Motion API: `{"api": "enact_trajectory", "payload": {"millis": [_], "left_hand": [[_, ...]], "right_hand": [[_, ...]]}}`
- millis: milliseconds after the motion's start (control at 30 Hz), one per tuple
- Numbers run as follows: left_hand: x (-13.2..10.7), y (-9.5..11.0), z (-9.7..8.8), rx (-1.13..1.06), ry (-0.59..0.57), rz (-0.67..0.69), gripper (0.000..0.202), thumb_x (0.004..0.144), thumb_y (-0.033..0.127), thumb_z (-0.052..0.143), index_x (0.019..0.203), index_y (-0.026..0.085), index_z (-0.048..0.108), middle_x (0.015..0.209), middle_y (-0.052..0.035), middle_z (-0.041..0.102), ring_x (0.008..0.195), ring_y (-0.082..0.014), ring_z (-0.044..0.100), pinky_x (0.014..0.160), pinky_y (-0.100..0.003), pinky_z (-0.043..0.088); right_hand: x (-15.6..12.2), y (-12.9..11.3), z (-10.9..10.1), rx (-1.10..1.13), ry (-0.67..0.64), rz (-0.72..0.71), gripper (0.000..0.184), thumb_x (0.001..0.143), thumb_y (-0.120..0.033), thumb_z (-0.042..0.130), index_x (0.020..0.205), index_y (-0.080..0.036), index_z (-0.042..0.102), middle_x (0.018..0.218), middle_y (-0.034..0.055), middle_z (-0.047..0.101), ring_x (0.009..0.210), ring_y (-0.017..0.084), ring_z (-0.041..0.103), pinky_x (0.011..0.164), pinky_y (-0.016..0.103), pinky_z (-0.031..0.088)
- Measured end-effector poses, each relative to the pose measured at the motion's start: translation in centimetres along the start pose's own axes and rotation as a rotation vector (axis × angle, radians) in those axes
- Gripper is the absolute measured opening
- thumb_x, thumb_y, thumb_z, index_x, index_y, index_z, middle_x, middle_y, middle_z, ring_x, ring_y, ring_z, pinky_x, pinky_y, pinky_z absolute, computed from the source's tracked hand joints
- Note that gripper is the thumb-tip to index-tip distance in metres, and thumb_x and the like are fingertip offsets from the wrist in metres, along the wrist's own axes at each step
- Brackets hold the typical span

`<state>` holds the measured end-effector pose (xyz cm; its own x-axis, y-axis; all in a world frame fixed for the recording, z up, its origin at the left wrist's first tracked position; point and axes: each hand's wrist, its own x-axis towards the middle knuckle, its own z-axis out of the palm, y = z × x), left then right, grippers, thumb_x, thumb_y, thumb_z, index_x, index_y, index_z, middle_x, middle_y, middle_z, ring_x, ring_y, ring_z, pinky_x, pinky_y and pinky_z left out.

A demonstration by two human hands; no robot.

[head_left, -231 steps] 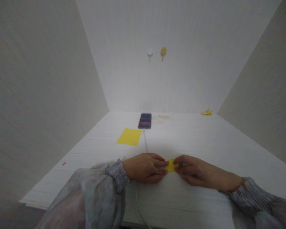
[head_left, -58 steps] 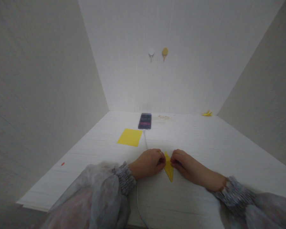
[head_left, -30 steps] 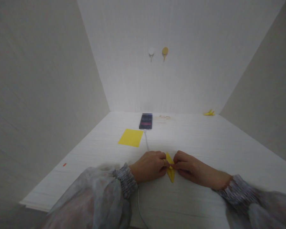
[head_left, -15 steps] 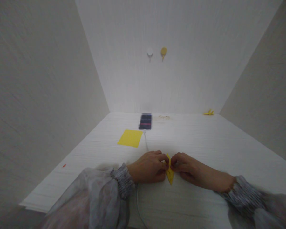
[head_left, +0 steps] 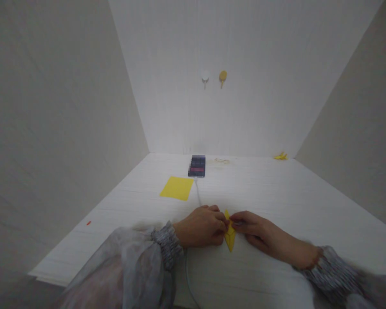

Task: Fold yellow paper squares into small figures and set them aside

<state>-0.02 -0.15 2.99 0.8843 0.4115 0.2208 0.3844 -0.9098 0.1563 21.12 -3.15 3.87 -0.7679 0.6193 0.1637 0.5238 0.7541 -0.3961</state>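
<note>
A narrow piece of folded yellow paper [head_left: 230, 241], pointed at both ends, lies on the white table between my hands. From its left side, the fingers of my left hand [head_left: 201, 227] are closed on its edge. My right hand [head_left: 266, 234] has its thumb and fingertips together at the upper right edge of the paper, with the fingers fairly straight. The fingertips partly cover the paper's middle, so the fold beneath them is hidden.
A flat square of yellow paper [head_left: 176, 188] lies ahead to the left. Beside it is a phone [head_left: 197, 166] with a white cable [head_left: 197, 192] running beneath my left arm. A small yellow folded paper figure [head_left: 280, 156] sits at the back right. A red scrap [head_left: 88, 223] lies left.
The fingers of my right hand have straightened from a curled pinch, exposing more of the folded paper. My left hand keeps its hold. The whole view has shifted slightly.
</note>
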Motion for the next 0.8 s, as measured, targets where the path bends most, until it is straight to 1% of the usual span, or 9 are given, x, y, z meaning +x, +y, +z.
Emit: {"api": "enact_trajectory", "payload": {"millis": [133,167,267,333,400,500,567,633,800], "left_hand": [[0.1,0.2,-0.1,0.056,-0.027,-0.016,0.016,0.072,0.022,0.05,0.085,0.02,0.058,0.09,-0.0005,0.06,0.083,-0.0144,0.048,0.075,-0.026,0.038],[0.1,0.3,-0.2,0.081,-0.037,-0.025,0.015,0.071,0.023,0.05,0.084,0.02,0.058,0.088,-0.0015,0.06,0.082,-0.0152,0.048,0.074,-0.027,0.038],[0.1,0.4,-0.4,0.128,-0.063,-0.041,0.016,0.071,0.026,0.05,0.084,0.018,0.056,0.081,-0.0028,0.059,0.078,-0.0166,0.048,0.071,-0.029,0.038],[0.1,0.4,-0.5,0.123,-0.062,-0.046,0.018,0.072,0.025,0.05,0.088,0.019,0.054,0.081,-0.0028,0.059,0.077,-0.0165,0.048,0.071,-0.028,0.038],[-0.1,0.4,-0.5,0.102,-0.053,-0.05,0.023,0.072,0.024,0.05,0.095,0.019,0.053,0.083,-0.0023,0.06,0.079,-0.016,0.048,0.072,-0.028,0.038],[-0.3,0.4,-0.6,0.054,-0.031,-0.035,0.028,0.073,0.023,0.049,0.101,0.022,0.052,0.093,-0.0002,0.06,0.082,-0.0147,0.047,0.075,-0.027,0.037],[-0.4,0.5,-0.7,0.024,-0.023,-0.019,0.024,0.074,0.023,0.049,0.098,0.023,0.054,0.098,0.0012,0.059,0.083,-0.014,0.046,0.076,-0.026,0.036],[-0.4,0.6,-0.8,0.007,-0.025,-0.017,0.02,0.074,0.023,0.05,0.093,0.022,0.057,0.097,0.001,0.059,0.084,-0.0137,0.046,0.077,-0.026,0.036],[-0.2,0.7,-1.0,-0.002,-0.035,-0.021,0.019,0.074,0.024,0.051,0.09,0.022,0.059,0.094,-0.0003,0.059,0.084,-0.0138,0.046,0.077,-0.026,0.036]], "right_hand": [[0.5,-0.8,-0.4,-0.034,0.017,0.087,0.03,0.086,-0.019,0.033,0.113,-0.02,0.047,0.106,0.0061,0.055,0.095,0.014,0.053,0.084,0.027,0.045],[0.6,-1.0,-0.4,-0.069,0.016,0.072,0.03,0.086,-0.019,0.033,0.113,-0.02,0.046,0.104,0.0055,0.057,0.094,0.014,0.054,0.083,0.027,0.045],[0.5,-1.0,-0.2,-0.218,0.013,-0.07,0.031,0.086,-0.017,0.033,0.113,-0.018,0.047,0.106,0.0073,0.056,0.097,0.018,0.053,0.084,0.032,0.045],[0.2,-0.6,0.1,-0.298,0.025,-0.133,0.033,0.084,-0.014,0.033,0.114,-0.016,0.046,0.11,0.0092,0.055,0.1,0.021,0.051,0.085,0.037,0.044],[0.0,-0.1,0.4,-0.366,0.033,-0.172,0.037,0.081,-0.011,0.036,0.116,-0.016,0.044,0.114,0.0097,0.053,0.103,0.022,0.048,0.087,0.038,0.043],[-0.3,0.3,0.6,-0.45,0.009,-0.231,0.042,0.078,-0.008,0.036,0.12,-0.012,0.04,0.119,0.0111,0.049,0.108,0.023,0.044,0.089,0.038,0.042],[-0.3,0.1,0.4,-0.453,-0.034,-0.23,0.044,0.078,-0.006,0.036,0.122,-0.01,0.038,0.122,0.0123,0.046,0.111,0.022,0.041,0.092,0.037,0.039],[-0.4,-0.2,0.2,-0.402,-0.066,-0.202,0.042,0.079,-0.007,0.037,0.12,-0.014,0.041,0.123,0.0106,0.045,0.111,0.02,0.041,0.092,0.035,0.039],[-0.2,-1.2,-0.5,-0.237,0.001,-0.127,0.038,0.08,-0.01,0.04,0.116,-0.02,0.047,0.115,0.0087,0.052,0.104,0.019,0.047,0.085,0.034,0.042]]}}
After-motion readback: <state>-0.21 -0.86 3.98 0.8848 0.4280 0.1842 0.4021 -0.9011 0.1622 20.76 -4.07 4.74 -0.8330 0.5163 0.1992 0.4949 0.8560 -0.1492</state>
